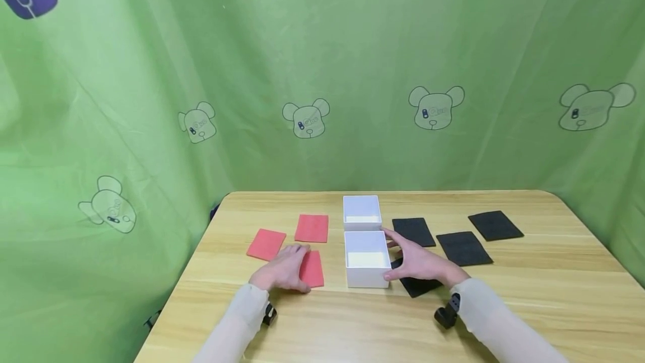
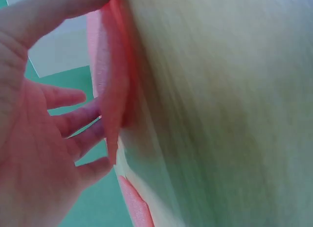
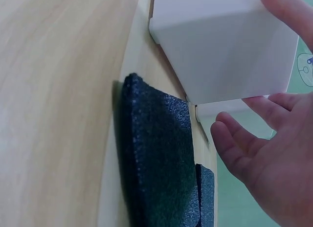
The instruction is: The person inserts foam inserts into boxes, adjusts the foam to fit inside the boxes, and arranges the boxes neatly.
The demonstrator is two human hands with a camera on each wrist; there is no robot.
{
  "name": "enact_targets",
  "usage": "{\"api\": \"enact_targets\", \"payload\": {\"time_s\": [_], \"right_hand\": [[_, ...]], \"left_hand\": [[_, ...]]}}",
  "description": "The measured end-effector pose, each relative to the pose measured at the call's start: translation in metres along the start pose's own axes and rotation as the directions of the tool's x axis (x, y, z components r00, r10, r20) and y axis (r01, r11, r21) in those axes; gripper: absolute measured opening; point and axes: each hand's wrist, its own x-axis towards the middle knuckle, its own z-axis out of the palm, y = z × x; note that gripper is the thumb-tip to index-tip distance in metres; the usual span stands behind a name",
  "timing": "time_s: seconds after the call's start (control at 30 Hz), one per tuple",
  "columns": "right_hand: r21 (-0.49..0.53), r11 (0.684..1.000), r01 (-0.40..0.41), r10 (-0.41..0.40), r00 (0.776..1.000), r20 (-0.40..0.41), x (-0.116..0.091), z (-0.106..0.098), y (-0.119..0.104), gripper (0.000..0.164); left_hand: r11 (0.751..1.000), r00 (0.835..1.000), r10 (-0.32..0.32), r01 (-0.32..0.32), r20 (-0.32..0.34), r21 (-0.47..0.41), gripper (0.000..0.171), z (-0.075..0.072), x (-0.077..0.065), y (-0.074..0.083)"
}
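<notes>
A white open-topped box (image 1: 367,277) stands near the middle of the table. My right hand (image 1: 420,262) grips its right side, thumb at the near corner and fingers toward the far one; the right wrist view shows the thumb on the box wall (image 3: 225,56). To its left, a red cloth square (image 1: 313,269) lies under my left hand (image 1: 284,269), thumb at one end of its left edge and fingers at the other. That edge looks slightly bent up in the left wrist view, where the red cloth square (image 2: 110,65) is held between thumb and fingers.
A second white box (image 1: 361,226) stands right behind the first. Two more red squares (image 1: 266,244) lie at the left. Several black squares (image 1: 464,249) lie at the right, one partly beneath my right hand. A green curtain (image 1: 353,43) hangs behind the wooden table (image 1: 342,329).
</notes>
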Motion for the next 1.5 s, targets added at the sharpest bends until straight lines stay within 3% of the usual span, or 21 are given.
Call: {"api": "enact_targets", "payload": {"time_s": [0.23, 0.4, 0.57, 0.87, 1.17, 1.5], "right_hand": [[-0.008, 1.0, -0.003, 0.003, 1.0, 0.002, 0.0, 0.001, 0.002, 0.108], [-0.024, 1.0, 0.015, -0.015, 1.0, -0.004, 0.001, 0.0, 0.002, 0.107], [-0.051, 0.999, 0.019, -0.019, 1.0, -0.001, 0.002, -0.002, 0.0, 0.105], [-0.053, 0.998, 0.04, -0.04, 0.999, 0.012, 0.001, -0.001, 0.001, 0.107], [-0.028, 0.999, 0.033, -0.033, 0.999, 0.016, 0.0, -0.001, 0.001, 0.106], [-0.032, 0.999, 0.025, -0.024, 1.0, 0.01, 0.0, 0.0, 0.001, 0.104]], "left_hand": [[0.987, 1.0, -0.026, 0.023, -0.014, -0.16, 0.103, -0.008, -0.002, 0.002], [0.979, 0.999, -0.041, 0.039, -0.007, -0.2, 0.098, -0.023, -0.005, 0.01], [0.972, 0.998, -0.032, 0.018, -0.055, -0.234, 0.095, -0.037, -0.005, 0.018], [0.973, 0.991, 0.058, -0.084, -0.123, -0.215, 0.093, -0.055, -0.002, 0.04], [0.969, 0.987, 0.117, -0.138, -0.112, -0.206, 0.09, -0.067, 0.005, 0.069], [0.974, 0.984, 0.153, -0.166, -0.091, -0.154, 0.087, -0.064, 0.018, 0.086]]}}
